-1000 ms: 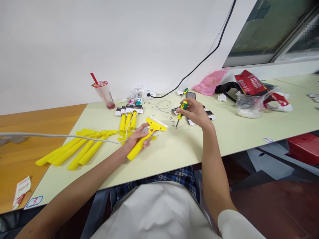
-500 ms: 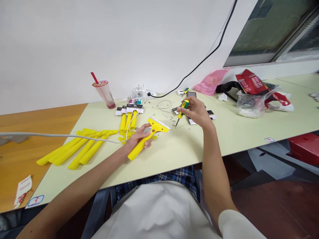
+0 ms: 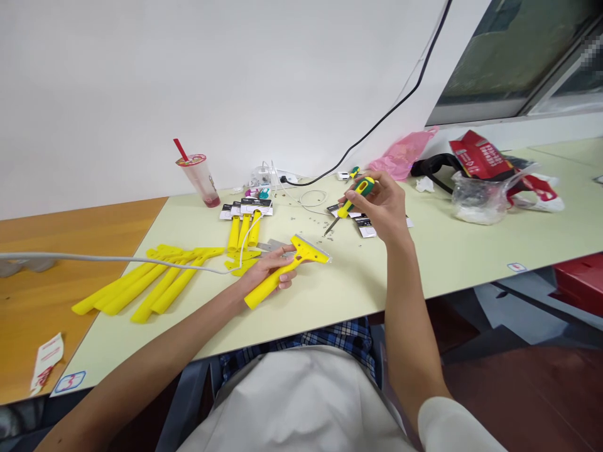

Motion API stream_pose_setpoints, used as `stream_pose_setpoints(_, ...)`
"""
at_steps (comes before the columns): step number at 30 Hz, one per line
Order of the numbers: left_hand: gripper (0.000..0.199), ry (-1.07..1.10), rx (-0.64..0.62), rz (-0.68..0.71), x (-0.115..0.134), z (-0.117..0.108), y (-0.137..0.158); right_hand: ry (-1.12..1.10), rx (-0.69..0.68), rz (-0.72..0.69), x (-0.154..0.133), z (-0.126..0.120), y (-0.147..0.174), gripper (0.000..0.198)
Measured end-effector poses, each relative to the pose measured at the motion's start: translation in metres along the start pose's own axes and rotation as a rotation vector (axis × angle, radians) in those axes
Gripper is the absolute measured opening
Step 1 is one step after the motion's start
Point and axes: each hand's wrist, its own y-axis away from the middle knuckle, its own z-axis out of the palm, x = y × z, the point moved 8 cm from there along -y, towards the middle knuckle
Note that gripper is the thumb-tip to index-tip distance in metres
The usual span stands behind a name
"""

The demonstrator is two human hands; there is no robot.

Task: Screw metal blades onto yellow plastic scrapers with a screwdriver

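My left hand [image 3: 274,271] is closed around a yellow scraper [image 3: 264,289], its wide head with a metal blade edge pointing up and to the right. My right hand [image 3: 389,204] grips a green and yellow screwdriver [image 3: 357,196], its shaft slanting down and left over small loose screws [image 3: 321,230] on the table. Between the left hand and the row of carded yellow handles [image 3: 245,230] lie flat yellow pieces [image 3: 242,263] and grey metal plates [image 3: 271,245]. Several yellow scraper handles [image 3: 174,282] lie in a heap at left.
A plastic cup with a red straw [image 3: 200,179] stands near the wall. A pale cable [image 3: 117,256] crosses above the yellow handles. Black-and-white cards [image 3: 365,227] lie behind the right hand. A pink bag [image 3: 400,157] and a clear plastic bag [image 3: 478,201] are at right.
The screwdriver has tilted to a flatter slant, and my right hand has shifted slightly right. The scraper in my left hand has moved a little right, with its head lower.
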Motion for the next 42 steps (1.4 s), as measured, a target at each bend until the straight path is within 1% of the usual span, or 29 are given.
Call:
stream_pose_setpoints(3, 0.039, 0.011, -0.016, -0.024, -0.004, 0.003, 0.0, -0.012, -0.028, -0.048, -0.015, 0.013, 0.004, 0.041)
stream_pose_setpoints(7, 0.038, 0.005, -0.021, -0.051, -0.008, 0.002, -0.001, -0.03, -0.104, -0.12, -0.033, 0.038, 0.01, 0.039)
stream_pose_setpoints(10, 0.038, 0.006, -0.013, -0.064, -0.009, 0.0, -0.002, -0.05, -0.149, -0.153, -0.039, 0.054, 0.013, 0.043)
stream_pose_setpoints(12, 0.039, 0.005, -0.011, -0.063, -0.009, -0.001, -0.002, -0.052, -0.155, -0.153, -0.038, 0.059, 0.013, 0.048)
stream_pose_setpoints(16, 0.041, -0.012, -0.009, -0.045, -0.01, -0.003, -0.003, -0.048, -0.148, -0.137, -0.033, 0.062, 0.012, 0.053)
stream_pose_setpoints(21, 0.04, -0.028, -0.02, -0.035, -0.01, -0.002, -0.004, -0.039, -0.152, -0.128, -0.027, 0.065, 0.012, 0.048)
stream_pose_setpoints(31, 0.037, 0.004, -0.02, -0.051, -0.01, 0.0, -0.002, -0.019, -0.159, -0.108, -0.024, 0.064, 0.012, 0.05)
stream_pose_setpoints(37, 0.039, 0.001, -0.028, -0.046, -0.01, 0.002, -0.001, -0.017, -0.157, -0.122, -0.025, 0.063, 0.012, 0.044)
stream_pose_setpoints(42, 0.038, -0.009, -0.028, -0.042, -0.01, 0.003, -0.001, 0.001, -0.162, -0.116, -0.023, 0.064, 0.012, 0.047)
